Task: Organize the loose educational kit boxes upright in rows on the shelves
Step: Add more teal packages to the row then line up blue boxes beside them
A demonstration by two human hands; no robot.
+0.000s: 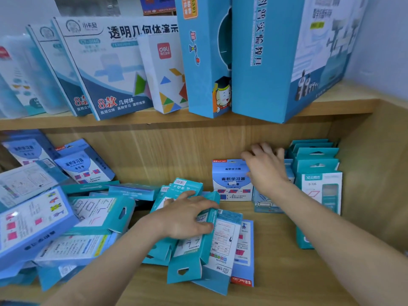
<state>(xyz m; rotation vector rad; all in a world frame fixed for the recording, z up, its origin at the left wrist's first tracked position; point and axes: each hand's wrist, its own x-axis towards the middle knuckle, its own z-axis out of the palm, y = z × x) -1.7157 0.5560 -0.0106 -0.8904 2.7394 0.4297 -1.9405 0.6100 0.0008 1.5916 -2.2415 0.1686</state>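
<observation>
Loose teal and blue kit boxes lie in a jumbled pile point(92, 217) across the left and middle of the lower shelf. My left hand point(185, 215) grips a teal box point(194, 246) lying on top of that pile in the middle. My right hand point(265, 166) rests on the top of an upright white and blue box point(231, 182) at the back of the shelf, fingers curled over its edge. To its right a row of upright teal boxes point(318, 186) stands against the side wall.
The lower shelf board point(276, 272) is bare wood at the front right. The upper shelf point(154, 120) carries large leaning boxes, a small white tangram box point(165, 74) and two tall blue boxes point(265, 62) overhanging its edge. A wooden side wall point(364, 173) bounds the right.
</observation>
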